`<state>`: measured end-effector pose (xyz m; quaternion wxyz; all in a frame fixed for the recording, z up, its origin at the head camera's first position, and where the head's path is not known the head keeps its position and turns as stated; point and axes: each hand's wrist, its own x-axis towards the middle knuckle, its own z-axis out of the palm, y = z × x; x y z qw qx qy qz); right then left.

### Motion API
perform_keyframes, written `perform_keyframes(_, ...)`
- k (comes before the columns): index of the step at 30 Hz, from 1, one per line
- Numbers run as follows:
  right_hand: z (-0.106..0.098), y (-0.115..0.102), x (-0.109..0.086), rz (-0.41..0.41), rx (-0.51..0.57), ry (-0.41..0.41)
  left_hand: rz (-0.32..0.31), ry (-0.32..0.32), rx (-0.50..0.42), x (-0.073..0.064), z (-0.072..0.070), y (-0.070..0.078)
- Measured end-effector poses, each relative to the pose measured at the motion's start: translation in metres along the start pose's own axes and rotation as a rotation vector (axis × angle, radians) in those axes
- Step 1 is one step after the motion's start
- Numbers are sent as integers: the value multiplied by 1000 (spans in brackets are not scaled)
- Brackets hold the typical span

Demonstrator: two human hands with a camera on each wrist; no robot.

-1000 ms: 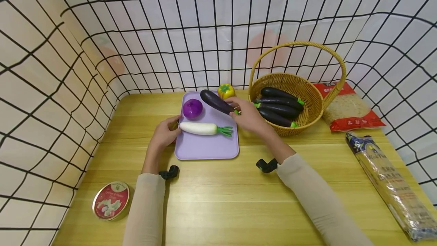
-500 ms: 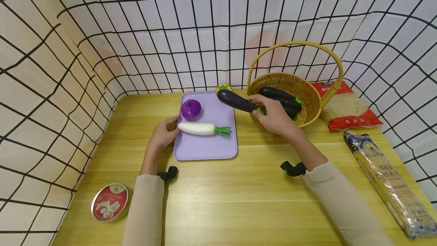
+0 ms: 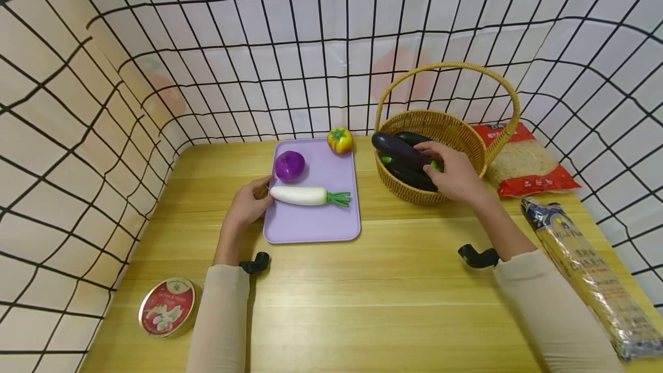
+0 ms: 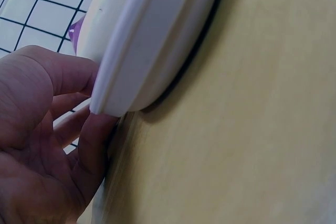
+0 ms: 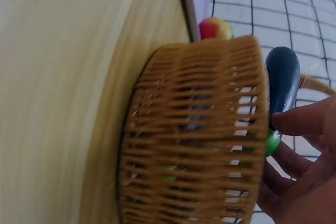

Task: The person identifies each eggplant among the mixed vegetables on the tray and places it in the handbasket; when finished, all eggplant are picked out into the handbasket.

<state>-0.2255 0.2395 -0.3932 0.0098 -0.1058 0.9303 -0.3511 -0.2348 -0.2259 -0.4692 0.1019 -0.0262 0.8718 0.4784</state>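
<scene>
In the head view my right hand point(image 3: 453, 174) pinches a dark purple eggplant point(image 3: 399, 149) near its green stem end. The eggplant is tilted over the wicker basket point(image 3: 409, 194), above other eggplants point(image 3: 409, 176) lying inside. From the right wrist, the held eggplant point(image 5: 283, 77) shows at the basket's rim, thumb and fingers at its green cap. My left hand point(image 3: 251, 201) grips the left edge of the lilac tray point(image 3: 311, 232); the left wrist view shows thumb and finger on its rim point(image 4: 113, 85). A white radish point(image 3: 300, 195) and a purple onion-like vegetable point(image 3: 290, 166) lie on the tray.
A yellow-red tomato-like vegetable point(image 3: 340, 140) sits at the tray's far right corner. Right of the basket, whose tall handle point(image 3: 450, 65) arches up, lie a red bag point(image 3: 528, 166) and a long clear packet point(image 3: 585, 269). A round tin point(image 3: 168, 307) stands front left. Black wire grid surrounds the table.
My right hand has carried the eggplant rightward from above the tray to over the basket. The left hand stays at the tray's edge.
</scene>
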Motion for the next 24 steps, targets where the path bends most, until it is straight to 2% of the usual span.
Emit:
perform_keyframes(10,4,21,5,50,-35,-10,-3,-4,5,0,-1,-2)
perform_keyframes(24,0,24,2,42,-8,-23,5,-30,7,3,-8,1)
